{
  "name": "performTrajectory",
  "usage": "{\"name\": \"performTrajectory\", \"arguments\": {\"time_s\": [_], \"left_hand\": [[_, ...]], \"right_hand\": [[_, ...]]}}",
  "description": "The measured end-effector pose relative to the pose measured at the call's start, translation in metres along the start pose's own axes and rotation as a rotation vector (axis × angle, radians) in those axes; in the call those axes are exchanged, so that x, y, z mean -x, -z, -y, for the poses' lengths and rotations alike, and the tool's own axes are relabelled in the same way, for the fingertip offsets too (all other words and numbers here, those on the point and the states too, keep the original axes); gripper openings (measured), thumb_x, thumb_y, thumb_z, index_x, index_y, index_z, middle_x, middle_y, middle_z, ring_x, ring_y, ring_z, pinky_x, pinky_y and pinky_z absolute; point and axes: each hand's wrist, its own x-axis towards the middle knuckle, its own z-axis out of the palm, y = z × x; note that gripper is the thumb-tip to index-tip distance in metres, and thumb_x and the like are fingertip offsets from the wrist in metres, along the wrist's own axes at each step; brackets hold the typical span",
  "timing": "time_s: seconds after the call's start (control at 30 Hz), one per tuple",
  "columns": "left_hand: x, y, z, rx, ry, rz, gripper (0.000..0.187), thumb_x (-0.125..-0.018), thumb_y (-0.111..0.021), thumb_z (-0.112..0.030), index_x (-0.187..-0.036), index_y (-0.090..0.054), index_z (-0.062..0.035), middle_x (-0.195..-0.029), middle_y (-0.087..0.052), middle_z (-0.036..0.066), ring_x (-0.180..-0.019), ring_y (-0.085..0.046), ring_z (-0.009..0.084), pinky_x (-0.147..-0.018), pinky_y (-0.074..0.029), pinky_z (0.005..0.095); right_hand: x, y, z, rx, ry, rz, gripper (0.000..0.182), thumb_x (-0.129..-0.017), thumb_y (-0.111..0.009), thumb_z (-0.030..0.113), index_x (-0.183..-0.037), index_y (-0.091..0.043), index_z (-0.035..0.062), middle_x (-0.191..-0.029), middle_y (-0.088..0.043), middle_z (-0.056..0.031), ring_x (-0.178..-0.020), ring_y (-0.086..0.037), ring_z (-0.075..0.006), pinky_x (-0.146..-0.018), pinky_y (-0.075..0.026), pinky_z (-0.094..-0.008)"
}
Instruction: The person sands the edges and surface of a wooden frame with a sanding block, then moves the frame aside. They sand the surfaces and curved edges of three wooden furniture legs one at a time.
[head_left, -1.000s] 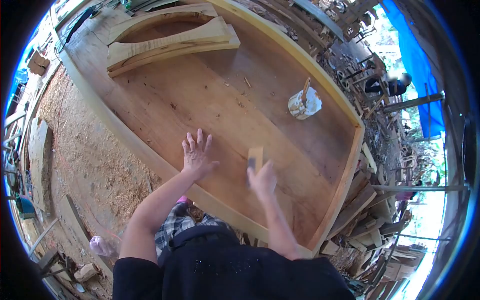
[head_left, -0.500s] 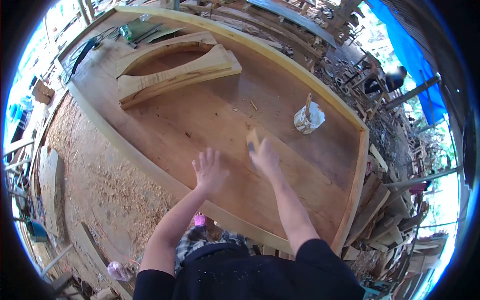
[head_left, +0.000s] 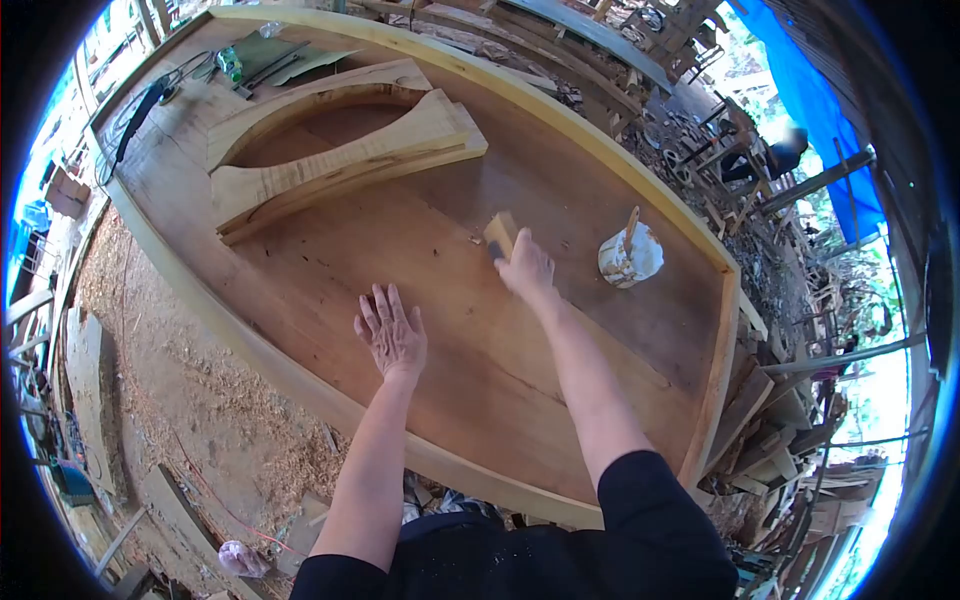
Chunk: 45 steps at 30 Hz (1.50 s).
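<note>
My right hand (head_left: 527, 268) is closed around a tan, block-shaped tool (head_left: 501, 232) with a dark patch, held at the brown wooden panel (head_left: 440, 330). The tool's far end is slightly blurred. To the left, my left hand (head_left: 393, 338) is spread over the same panel, fingers apart and holding nothing. A white, stained tub (head_left: 622, 266) stands right of my right hand, with a brush (head_left: 631, 230) upright in it. Beyond my hands lies a thick wooden frame piece (head_left: 345, 160) with an oval opening. A few small chips are scattered near the tool.
A raised pale wooden rim (head_left: 540, 98) borders the panel. A green bottle (head_left: 230, 64) and a dark cable-like item (head_left: 140, 122) lie at its far left. Sawdust covers the ground (head_left: 190, 330) at left; scrap wood (head_left: 780, 440) is piled at right. Another person (head_left: 785, 155) sits far off.
My right hand has moved the tool farther up the panel. My left hand has shifted left and lower. The view has turned slightly, and some small debris near the tool has moved.
</note>
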Motion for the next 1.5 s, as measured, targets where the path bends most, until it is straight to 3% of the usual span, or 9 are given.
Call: {"name": "performTrajectory", "arguments": {"time_s": [0.1, 0.33, 0.5, 0.67, 0.73, 0.9, 1.17, 1.37, 1.5], "left_hand": [[-0.001, 0.001, -0.002, -0.011, 0.007, 0.009, 0.057, -0.098, -0.044, -0.038, -0.147, -0.033, -0.0113, -0.155, -0.028, 0.012, -0.143, -0.021, 0.0352, -0.113, -0.016, 0.0534], [-0.002, -0.006, 0.001, 0.028, 0.023, 0.05, 0.06, -0.098, -0.045, -0.034, -0.15, -0.028, -0.0106, -0.158, -0.021, 0.011, -0.146, -0.015, 0.0353, -0.115, -0.013, 0.0533], [-0.002, 0.001, -0.001, 0.01, 0.022, 0.065, 0.059, -0.099, -0.043, -0.034, -0.15, -0.027, -0.01, -0.158, -0.02, 0.011, -0.145, -0.014, 0.0363, -0.115, -0.013, 0.0533], [-0.001, 0.005, 0.0, 0.023, 0.014, 0.079, 0.059, -0.1, -0.042, -0.032, -0.151, -0.025, -0.0103, -0.158, -0.019, 0.011, -0.146, -0.013, 0.0361, -0.115, -0.013, 0.0533], [-0.002, 0.003, -0.001, 0.04, 0.024, 0.042, 0.055, -0.099, -0.042, -0.033, -0.149, -0.031, -0.0123, -0.157, -0.025, 0.01, -0.144, -0.019, 0.0352, -0.114, -0.014, 0.0531], [-0.001, -0.006, 0.0, 0.027, 0.014, 0.013, 0.055, -0.099, -0.043, -0.031, -0.149, -0.031, -0.0124, -0.156, -0.026, 0.011, -0.144, -0.02, 0.0356, -0.113, -0.015, 0.0533], [-0.002, -0.003, -0.001, 0.041, 0.021, -0.001, 0.054, -0.099, -0.043, -0.031, -0.149, -0.031, -0.0135, -0.156, -0.026, 0.01, -0.144, -0.021, 0.0355, -0.112, -0.016, 0.0536], [-0.002, -0.006, 0.0, 0.008, 0.023, 0.0, 0.054, -0.099, -0.041, -0.032, -0.149, -0.031, -0.0138, -0.156, -0.026, 0.01, -0.144, -0.021, 0.0351, -0.113, -0.016, 0.0531], [-0.002, -0.003, -0.002, -0.022, 0.021, -0.008, 0.054, -0.099, -0.041, -0.033, -0.149, -0.032, -0.0139, -0.155, -0.029, 0.01, -0.143, -0.021, 0.035, -0.113, -0.016, 0.053]], "right_hand": [[-0.031, 0.013, 0.007, 0.02, 0.015, 0.035, 0.054, -0.077, -0.076, 0.027, -0.111, -0.043, -0.0001, -0.101, -0.066, -0.0247, -0.097, -0.065, -0.0413, -0.082, -0.05, -0.051], [0.144, 0.032, 0.033, 0.032, 0.207, 0.463, 0.069, -0.084, -0.066, 0.031, -0.135, -0.034, -0.0027, -0.11, -0.062, -0.0281, -0.101, -0.062, -0.0431, -0.085, -0.048, -0.0548], [0.05, -0.017, 0.03, -0.001, 0.208, 0.041, 0.059, -0.08, -0.072, 0.033, -0.118, -0.042, -0.0024, -0.102, -0.064, -0.0265, -0.095, -0.063, -0.0445, -0.084, -0.049, -0.053], [-0.046, -0.009, 0.042, 0.026, 0.097, 0.093, 0.071, -0.081, -0.068, 0.029, -0.135, -0.035, -0.0026, -0.105, -0.065, -0.025, -0.095, -0.065, -0.042, -0.079, -0.05, -0.0523], [-0.005, -0.012, 0.046, -0.078, 0.13, 0.003, 0.051, -0.08, -0.069, 0.028, -0.114, -0.044, -0.0005, -0.104, -0.064, -0.0246, -0.096, -0.064, -0.0431, -0.08, -0.05, -0.054], [0.101, 0.0, 0.065, -0.022, 0.298, 0.361, 0.055, -0.081, -0.068, 0.031, -0.118, -0.043, -0.0031, -0.106, -0.063, -0.0274, -0.096, -0.063, -0.045, -0.082, -0.049, -0.0544], [-0.036, -0.006, 0.061, -0.083, 0.124, 0.107, 0.069, -0.082, -0.069, 0.028, -0.133, -0.033, -0.0034, -0.106, -0.064, -0.0272, -0.098, -0.062, -0.0451, -0.085, -0.048, -0.054], [0.153, 0.014, 0.006, -0.024, 0.289, 0.227, 0.063, -0.083, -0.069, 0.029, -0.131, -0.041, -0.0019, -0.109, -0.062, -0.0268, -0.094, -0.063, -0.0454, -0.078, -0.051, -0.0541], [0.134, 0.03, -0.003, 0.065, 0.171, 0.413, 0.064, -0.084, -0.068, 0.03, -0.131, -0.039, -0.0019, -0.109, -0.062, -0.0269, -0.095, -0.063, -0.045, -0.079, -0.051, -0.0542]]}}
